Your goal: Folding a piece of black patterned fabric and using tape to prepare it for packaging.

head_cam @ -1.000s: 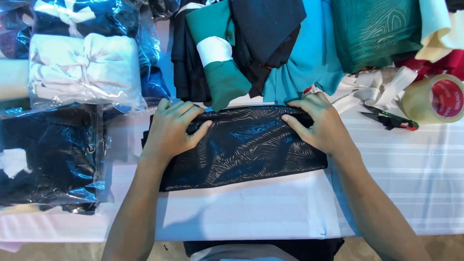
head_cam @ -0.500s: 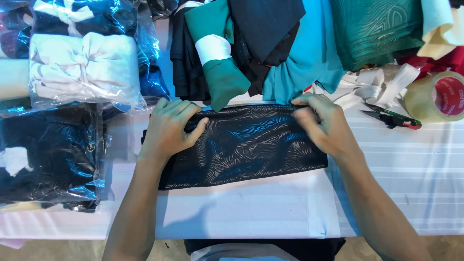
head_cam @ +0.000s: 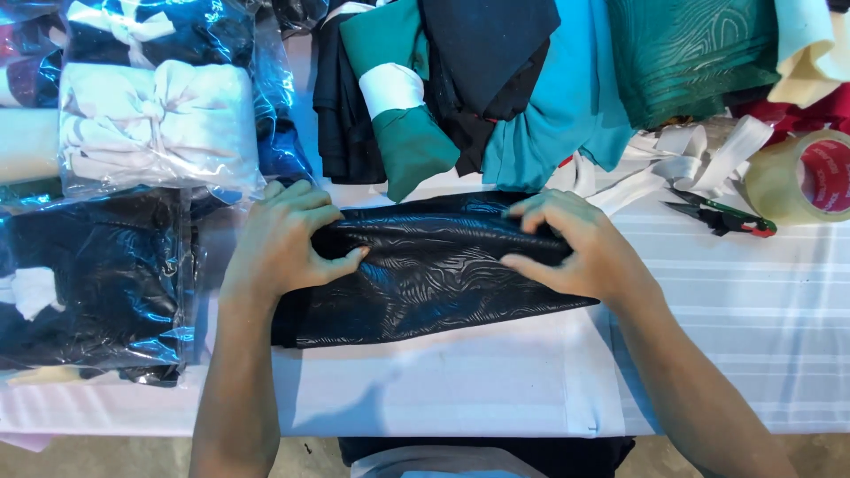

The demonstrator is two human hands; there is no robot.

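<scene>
Two Hands on a Soft Black Cloth

Both hands rest on the black cloth [head_cam: 425, 279], which lies in the middle of the white table [head_cam: 753, 336]. The left hand [head_cam: 283, 243] pinches the top fold with bent fingers. The right hand [head_cam: 575, 248] grips the same fold at the other end, fingers curled over it. The cloth looks soft, light and a bit shiny, so it may slide. Holding the folded edge near both ends seems best. Scissors [head_cam: 722, 217] and a tape roll [head_cam: 801, 177] sit to the right.

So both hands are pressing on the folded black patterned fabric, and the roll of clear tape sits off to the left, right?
Not quite. The head view shows the roll of clear tape at the right, not the left. Both the left hand and right hand do grip the folded black patterned fabric.
</scene>
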